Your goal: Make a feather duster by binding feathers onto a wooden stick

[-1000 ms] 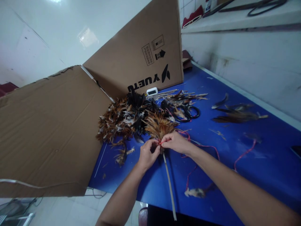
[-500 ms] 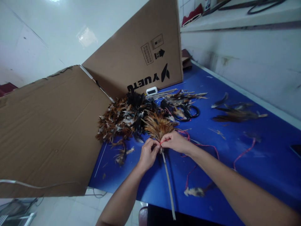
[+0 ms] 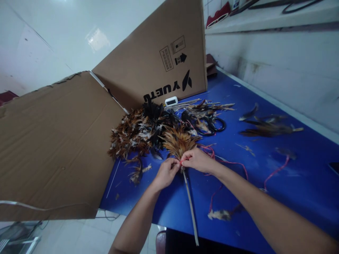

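Left hand (image 3: 165, 173): near the centre of the frame, your thumb and index finger pinched together on a red string (image 3: 181, 162)
Right hand (image 3: 197, 160): just beside your left, fingertips almost meeting its fingertips, closed in a pinch on the same string
Feather bundle (image 3: 180, 139): at the centre of the frame, brown and golden feathers fanning away from you, with your hands at its narrow base
Stick (image 3: 190, 208): runs from the base of the bundle toward the bottom centre of the frame, its lower end reaching past the near edge of the blue desk (image 3: 312, 176)
Feather pile (image 3: 129, 135): left of centre, brown, black and white, just beyond your left hand
Scissors (image 3: 219, 124): right of the pile, black handles showing, blades hidden or too unclear to tell
White device (image 3: 171, 101): upper centre, near thin sticks (image 3: 190, 103) that lie behind the pile
Pink string (image 3: 213, 152): loose on the desk beyond your right hand, one strand trailing to the right
Feather tuft (image 3: 220, 215): lower right of centre, with a pink strand at its left end
Loose feathers (image 3: 267, 128): right side of the frame, well apart from your hands
Cardboard (image 3: 153, 63): upper centre and left, standing behind the pile, upside-down black lettering on its far panel
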The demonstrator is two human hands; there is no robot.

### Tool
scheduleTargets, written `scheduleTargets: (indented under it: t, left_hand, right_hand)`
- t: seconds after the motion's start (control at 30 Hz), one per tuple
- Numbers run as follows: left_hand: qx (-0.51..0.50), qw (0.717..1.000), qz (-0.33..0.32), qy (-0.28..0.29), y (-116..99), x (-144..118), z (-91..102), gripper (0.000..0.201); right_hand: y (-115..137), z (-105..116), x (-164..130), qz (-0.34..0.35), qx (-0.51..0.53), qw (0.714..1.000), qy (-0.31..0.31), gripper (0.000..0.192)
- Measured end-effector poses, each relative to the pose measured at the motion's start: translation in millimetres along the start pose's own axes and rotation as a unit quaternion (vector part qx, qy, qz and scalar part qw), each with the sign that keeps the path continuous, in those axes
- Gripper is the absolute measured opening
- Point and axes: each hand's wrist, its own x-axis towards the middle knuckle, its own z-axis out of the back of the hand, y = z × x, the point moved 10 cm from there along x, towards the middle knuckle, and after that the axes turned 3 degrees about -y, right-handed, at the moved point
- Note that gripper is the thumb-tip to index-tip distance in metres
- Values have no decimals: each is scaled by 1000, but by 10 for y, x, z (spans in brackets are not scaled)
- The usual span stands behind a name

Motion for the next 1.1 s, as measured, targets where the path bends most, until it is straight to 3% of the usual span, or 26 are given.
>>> scheduleTargets:
  t: [0.4, 0.57, 0.67, 0.83, 1.1]
  left_hand:
    - [-178, 972, 155, 18, 262, -79, -120, 28]
    - [-220, 962, 163, -13, 302, -107, -149, 28]
    - [-187, 972, 135, -46, 273, -113, -92, 25]
    - [-38, 992, 80, -86, 133, -150, 30, 17]
    - [80, 989, 17, -125, -14, -168, 89, 16]
  right_hand:
    - [23, 0, -18, 0, -23, 1000, 8, 20]
    - [48, 2, -21, -6, -39, 999, 7, 21]
    - [57, 1, -26, -8, -45, 999, 6, 21]
    - [70, 23, -37, -10, -53, 999, -2, 19]
    - [39, 11, -25, -9, -47, 999, -9, 20]
